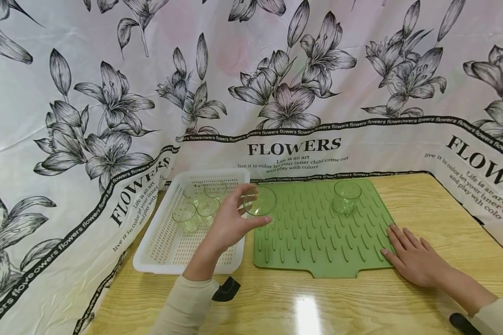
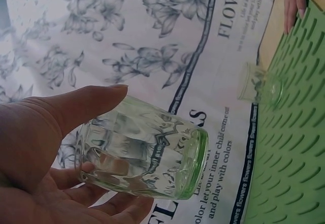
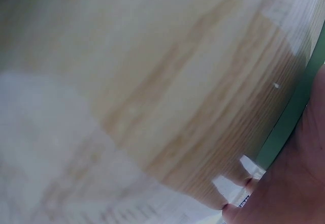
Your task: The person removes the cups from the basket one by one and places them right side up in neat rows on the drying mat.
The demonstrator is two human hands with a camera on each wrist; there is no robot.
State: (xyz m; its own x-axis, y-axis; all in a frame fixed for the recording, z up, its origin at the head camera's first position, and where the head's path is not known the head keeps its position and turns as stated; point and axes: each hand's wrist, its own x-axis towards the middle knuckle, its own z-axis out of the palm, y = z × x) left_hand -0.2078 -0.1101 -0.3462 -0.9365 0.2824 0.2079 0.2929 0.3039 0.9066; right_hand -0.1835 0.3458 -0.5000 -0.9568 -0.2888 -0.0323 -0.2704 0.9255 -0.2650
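Observation:
My left hand (image 1: 230, 218) grips a clear drinking glass (image 2: 142, 148), thumb on one side and fingers on the other. In the head view that glass is above the near-left part of a green drying mat (image 1: 318, 256), beside a white plastic basket (image 1: 151, 253). Several more glasses (image 1: 185, 218) stand inside the basket. Another glass (image 1: 347, 197) stands on the mat's far right part. My right hand (image 1: 419, 260) lies with fingers stretched out at the mat's right edge, holding nothing.
The wooden table (image 1: 268, 307) carries the basket on the left and the mat in the middle. Behind and along both sides hangs a floral printed cloth (image 1: 218, 153). Dark straps (image 1: 226, 289) show at both wrists.

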